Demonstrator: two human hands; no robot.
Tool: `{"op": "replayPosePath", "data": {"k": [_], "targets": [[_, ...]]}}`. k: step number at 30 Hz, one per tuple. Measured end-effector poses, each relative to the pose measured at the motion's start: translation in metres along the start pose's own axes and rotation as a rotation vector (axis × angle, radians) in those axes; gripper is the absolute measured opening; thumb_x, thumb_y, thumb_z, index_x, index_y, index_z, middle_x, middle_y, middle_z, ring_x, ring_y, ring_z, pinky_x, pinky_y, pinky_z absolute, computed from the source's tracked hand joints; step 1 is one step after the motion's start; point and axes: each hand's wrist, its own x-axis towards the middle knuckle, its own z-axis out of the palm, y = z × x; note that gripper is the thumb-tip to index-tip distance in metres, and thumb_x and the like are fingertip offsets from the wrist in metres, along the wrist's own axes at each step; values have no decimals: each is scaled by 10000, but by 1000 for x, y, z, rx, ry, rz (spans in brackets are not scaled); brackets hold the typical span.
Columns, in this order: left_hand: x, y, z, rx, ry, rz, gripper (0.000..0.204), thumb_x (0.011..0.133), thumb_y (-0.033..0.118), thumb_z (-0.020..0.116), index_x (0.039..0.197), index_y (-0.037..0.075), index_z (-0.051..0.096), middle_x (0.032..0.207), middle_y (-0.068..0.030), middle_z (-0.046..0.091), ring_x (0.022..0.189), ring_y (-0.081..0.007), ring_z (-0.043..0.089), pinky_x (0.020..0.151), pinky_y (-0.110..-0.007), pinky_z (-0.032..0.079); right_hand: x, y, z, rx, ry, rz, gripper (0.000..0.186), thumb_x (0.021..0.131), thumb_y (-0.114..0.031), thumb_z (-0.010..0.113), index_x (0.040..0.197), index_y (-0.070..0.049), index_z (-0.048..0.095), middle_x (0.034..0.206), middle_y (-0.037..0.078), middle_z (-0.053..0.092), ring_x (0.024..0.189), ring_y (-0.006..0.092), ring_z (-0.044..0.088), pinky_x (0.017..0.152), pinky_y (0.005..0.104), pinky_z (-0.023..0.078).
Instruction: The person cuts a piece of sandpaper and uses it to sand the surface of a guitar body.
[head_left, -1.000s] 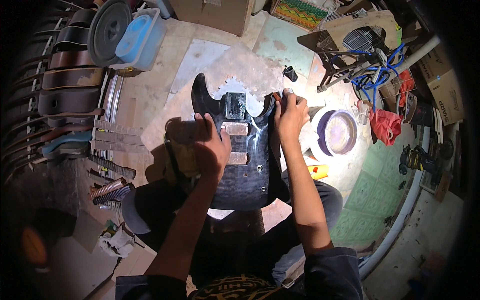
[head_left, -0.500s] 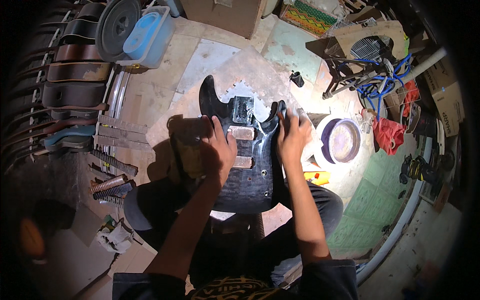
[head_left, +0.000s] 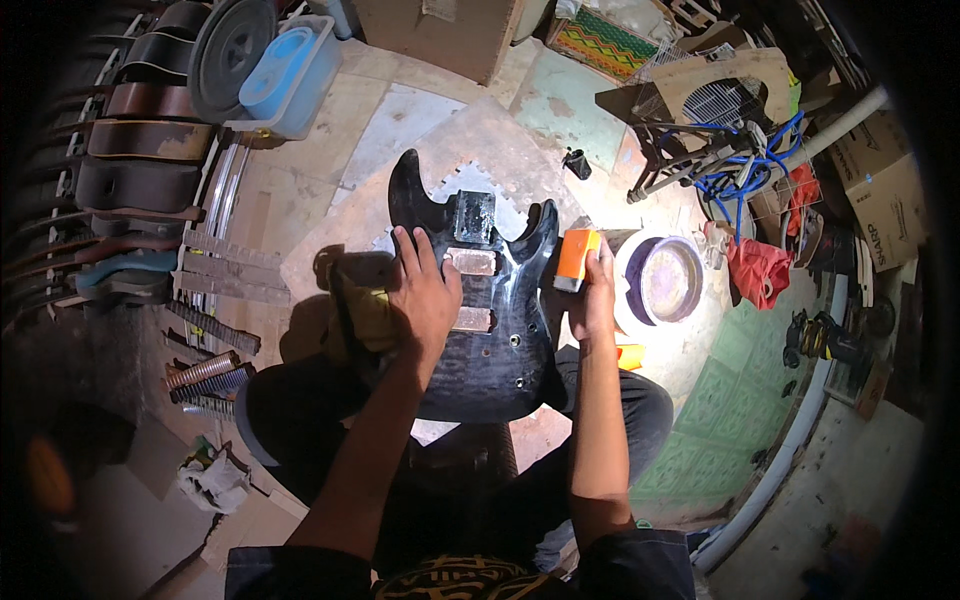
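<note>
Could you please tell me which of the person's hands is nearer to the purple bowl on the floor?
Right. The right hand, gripping an orange block, is just left of the purple bowl; the left hand lies flat on the black guitar body, farther away.

Your guitar body (head_left: 490,320) lies face up across your lap, horns pointing away from you. Finish is glossy black-grey with a figured grain; two pale rectangular pickup cavities and a neck pocket show, no neck fitted. Your left hand (head_left: 425,295) rests flat on its upper left face. Your right hand (head_left: 592,300) grips an orange block (head_left: 574,258) at the body's right horn edge; contact there cannot be confirmed.
</note>
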Motion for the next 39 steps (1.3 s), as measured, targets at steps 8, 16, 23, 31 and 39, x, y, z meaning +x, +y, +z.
{"op": "replayPosePath", "data": {"k": [8, 16, 23, 31, 39], "targets": [[1, 0, -2, 61, -32, -12, 666, 943, 317, 617, 1512, -3, 482, 1624, -259, 375, 1245, -396, 587, 1011, -500, 479, -8, 14, 27, -278, 63, -105, 606, 1087, -213, 501, 1641, -81, 296, 1633, 155, 367, 1469, 259, 379, 1218, 370, 266], [2, 2, -6, 65, -63, -35, 666, 946, 328, 611, 1518, 13, 480, 1630, -244, 373, 1242, -385, 586, 1001, -492, 482, -9, 22, 40, -755, 177, -396, 534, 1060, -211, 483, 1529, 36, 420, 1490, 280, 519, 1369, 361, 518, 1162, 384, 352], [3, 0, -6, 89, -53, -38, 661, 945, 330, 611, 1515, 22, 483, 1629, -235, 379, 1226, -377, 594, 988, -489, 490, -21, 13, 27, -1054, 152, -412, 591, 1015, -152, 589, 1567, -23, 418, 1332, 272, 573, 1238, 401, 554, 1121, 418, 378], [2, 2, -4, 40, -70, -32, 672, 951, 293, 621, 1534, 9, 447, 1630, -265, 353, 1281, -411, 559, 1031, -510, 461, -23, 30, 7, -1178, 37, -813, 488, 869, 24, 722, 1332, -125, 684, 1322, 222, 600, 1240, 407, 562, 1078, 467, 422], [-1, -4, -1, 8, -71, -33, 681, 944, 304, 623, 1532, 5, 453, 1642, -261, 331, 1279, -430, 545, 1026, -528, 463, -22, 21, 0, -1206, -97, -793, 640, 779, 138, 694, 1346, -160, 680, 1379, 223, 576, 1303, 414, 517, 1132, 452, 415]]}}
